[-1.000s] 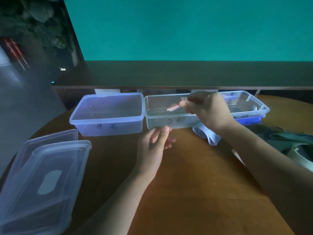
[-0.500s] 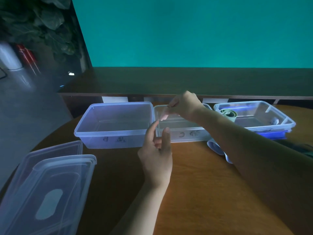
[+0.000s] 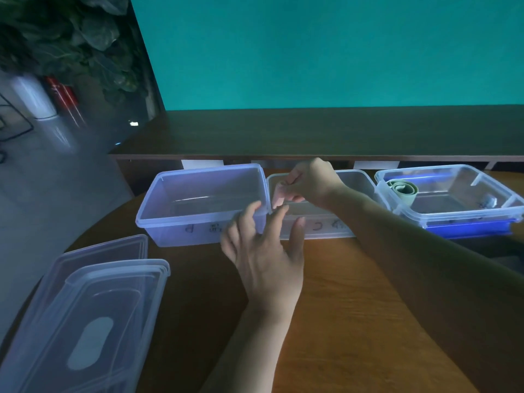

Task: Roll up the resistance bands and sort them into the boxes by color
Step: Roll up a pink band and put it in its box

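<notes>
Three clear plastic boxes in a row along the far edge of the round wooden table [image 3: 354,307]: left clear plastic box [image 3: 198,205] with a handwritten mark on its front wall, middle clear plastic box [image 3: 357,185] likewise marked, right clear plastic box [image 3: 453,194] stacked on a blue lid [image 3: 467,229]. One rolled pale-green resistance band [image 3: 402,190] inside the right box, at its near-left corner, coil opening facing up and toward the camera, roll axis tilted. Two clear plastic lids [image 3: 85,321] stacked at the near-left edge of the table, long axis running near to far.

Right hand [image 3: 309,182] above the middle box's left end, fingers curled down in a pinching grip; whether anything is held cannot be told. Left hand [image 3: 263,251] in front of the seam between left and middle boxes, fingers spread and relaxed, grip wide, fingertips at the boxes' front rims, holding nothing.
</notes>
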`<action>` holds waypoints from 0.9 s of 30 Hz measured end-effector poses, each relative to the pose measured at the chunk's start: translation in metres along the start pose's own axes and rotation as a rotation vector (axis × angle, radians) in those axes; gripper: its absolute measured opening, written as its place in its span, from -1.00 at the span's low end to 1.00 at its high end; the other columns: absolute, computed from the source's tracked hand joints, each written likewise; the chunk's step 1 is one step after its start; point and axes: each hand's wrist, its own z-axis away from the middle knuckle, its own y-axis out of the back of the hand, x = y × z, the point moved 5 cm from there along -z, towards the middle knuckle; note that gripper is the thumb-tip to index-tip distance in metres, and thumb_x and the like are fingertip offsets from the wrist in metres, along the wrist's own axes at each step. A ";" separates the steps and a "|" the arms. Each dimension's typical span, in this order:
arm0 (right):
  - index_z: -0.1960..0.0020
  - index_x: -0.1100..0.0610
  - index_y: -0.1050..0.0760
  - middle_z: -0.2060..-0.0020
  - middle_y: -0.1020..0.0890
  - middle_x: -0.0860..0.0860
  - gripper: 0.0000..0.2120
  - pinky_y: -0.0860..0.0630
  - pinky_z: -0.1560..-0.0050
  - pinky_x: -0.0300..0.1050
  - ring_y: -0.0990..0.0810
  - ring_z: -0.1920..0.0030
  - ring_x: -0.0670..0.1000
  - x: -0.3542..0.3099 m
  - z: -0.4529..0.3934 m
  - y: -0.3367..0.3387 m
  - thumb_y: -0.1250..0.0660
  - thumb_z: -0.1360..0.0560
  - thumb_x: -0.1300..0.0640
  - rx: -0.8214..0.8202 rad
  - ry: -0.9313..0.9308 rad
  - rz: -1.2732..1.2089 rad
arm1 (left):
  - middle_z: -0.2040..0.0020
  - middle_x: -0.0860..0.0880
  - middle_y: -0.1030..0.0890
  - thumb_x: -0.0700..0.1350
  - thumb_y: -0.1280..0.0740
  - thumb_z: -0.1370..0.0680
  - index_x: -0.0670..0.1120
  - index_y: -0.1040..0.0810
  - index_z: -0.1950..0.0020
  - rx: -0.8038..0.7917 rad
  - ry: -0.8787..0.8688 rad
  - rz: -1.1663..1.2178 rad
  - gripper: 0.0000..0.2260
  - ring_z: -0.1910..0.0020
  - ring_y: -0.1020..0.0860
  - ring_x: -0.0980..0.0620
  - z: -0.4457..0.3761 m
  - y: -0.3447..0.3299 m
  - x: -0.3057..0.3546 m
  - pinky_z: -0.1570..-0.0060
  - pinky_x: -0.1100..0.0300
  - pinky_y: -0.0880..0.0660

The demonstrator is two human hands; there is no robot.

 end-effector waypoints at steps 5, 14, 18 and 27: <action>0.21 0.22 -0.68 0.36 -0.71 0.09 -0.85 -0.70 0.13 -0.11 -0.74 0.29 0.05 0.000 0.001 -0.003 -0.58 -0.43 0.15 -0.038 0.010 -0.079 | -0.39 0.05 -0.50 0.14 -0.37 -0.58 0.16 -0.63 -0.18 -0.070 0.004 -0.065 -0.79 -0.37 -0.33 -0.10 0.001 -0.004 -0.002 -0.28 -0.14 -0.25; 0.10 0.28 -0.70 0.32 -0.71 0.15 -0.86 -0.69 0.15 -0.16 -0.73 0.27 0.08 -0.002 -0.002 -0.009 -0.55 -0.46 0.20 -0.058 0.037 -0.105 | -0.40 -0.01 -0.49 0.00 -0.45 -0.55 0.12 -0.64 -0.12 -0.102 0.033 -0.032 -0.85 -0.33 -0.38 -0.13 0.000 -0.007 -0.005 -0.18 -0.13 -0.36; 0.14 0.28 -0.69 0.37 -0.70 0.12 -0.87 -0.70 0.15 -0.10 -0.73 0.29 0.11 -0.007 -0.003 -0.011 -0.53 -0.48 0.20 -0.069 0.029 -0.047 | -0.43 -0.02 -0.47 -0.04 -0.43 -0.57 0.06 -0.62 -0.11 -0.122 0.007 0.037 -0.87 -0.32 -0.41 -0.12 -0.001 -0.008 -0.004 -0.17 -0.06 -0.41; 0.29 0.28 -0.58 0.35 -0.70 0.19 -0.66 -0.70 0.22 -0.08 -0.73 0.33 0.11 -0.012 -0.001 -0.013 -0.43 -0.58 0.08 -0.157 -0.115 -0.012 | -0.47 0.00 -0.43 -0.12 -0.36 -0.63 0.01 -0.65 -0.11 -0.172 0.017 0.158 -0.89 -0.35 -0.45 0.00 -0.006 -0.007 -0.007 -0.16 0.39 -0.34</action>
